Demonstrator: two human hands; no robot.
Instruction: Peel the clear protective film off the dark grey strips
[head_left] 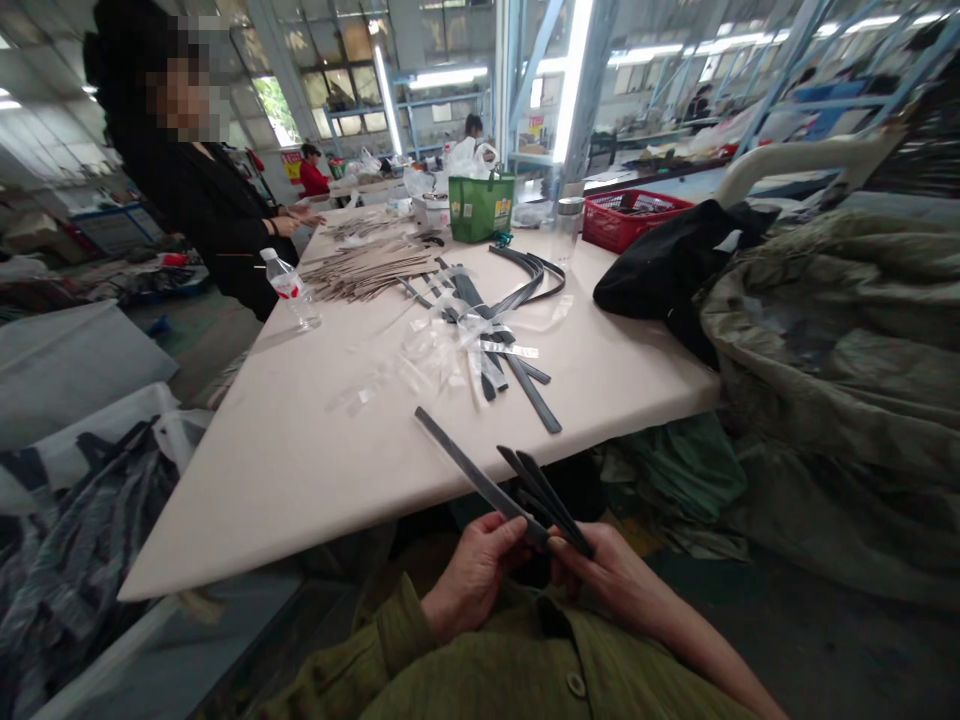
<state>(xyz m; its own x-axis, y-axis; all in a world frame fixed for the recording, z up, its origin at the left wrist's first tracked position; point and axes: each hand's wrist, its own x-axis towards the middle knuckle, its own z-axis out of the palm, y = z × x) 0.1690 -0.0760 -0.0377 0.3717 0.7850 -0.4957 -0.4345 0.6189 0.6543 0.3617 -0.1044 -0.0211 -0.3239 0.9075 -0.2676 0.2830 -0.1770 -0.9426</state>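
Note:
My left hand (480, 565) pinches a long dark strip (469, 462) between thumb and fingers, and the strip's far end reaches over the table edge. Close beside it, my right hand (600, 570) is closed on several dark strips (544, 490) that fan upward. The thumbs are near each other, in front of my body. On the table ahead lies a loose pile of dark strips (534, 395), mixed with crumpled clear plastic wrap (442, 345). Curved dark strips (532, 285) lie behind that pile. What exact product the strips are, I cannot tell.
The pale table (300, 450) holds a water bottle (292, 290), thin brown strips (367, 270), a green bag (481, 207), a clear jar (566, 235), a red basket (630, 215) and a black bag (675, 265). A person (202, 190) stands left; a large sack (840, 330) is right.

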